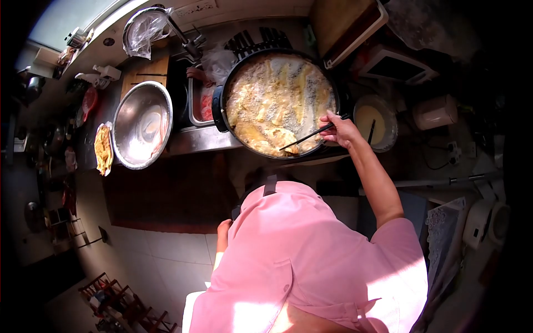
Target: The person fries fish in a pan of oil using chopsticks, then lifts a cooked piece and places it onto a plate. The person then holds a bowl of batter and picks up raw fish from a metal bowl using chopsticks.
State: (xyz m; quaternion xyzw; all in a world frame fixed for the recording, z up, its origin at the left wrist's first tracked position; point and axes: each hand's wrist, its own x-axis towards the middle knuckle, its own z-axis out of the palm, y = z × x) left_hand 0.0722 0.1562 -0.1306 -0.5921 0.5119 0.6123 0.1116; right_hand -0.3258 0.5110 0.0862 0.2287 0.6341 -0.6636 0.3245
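My right hand (pixel 341 131) is closed around a pair of black chopsticks (pixel 308 136) at the near right rim of a big round black pan (pixel 220 109). Their tips touch a golden battered piece (pixel 282 137) near the pan's front edge. Foaming oil (pixel 277 83) and several yellowish pieces fill the pan. My left hand (pixel 224 226) hangs low beside my hip, partly covered by the pink shirt; its fingers are mostly hidden.
Right of the pan stands a bowl of pale batter (pixel 371 123) with a dark utensil in it. On the left are a steel bowl (pixel 143 157), a yellow cloth-like item (pixel 103 150) and a sink holding a red container (pixel 206 104). A wooden board (pixel 344 25) leans behind.
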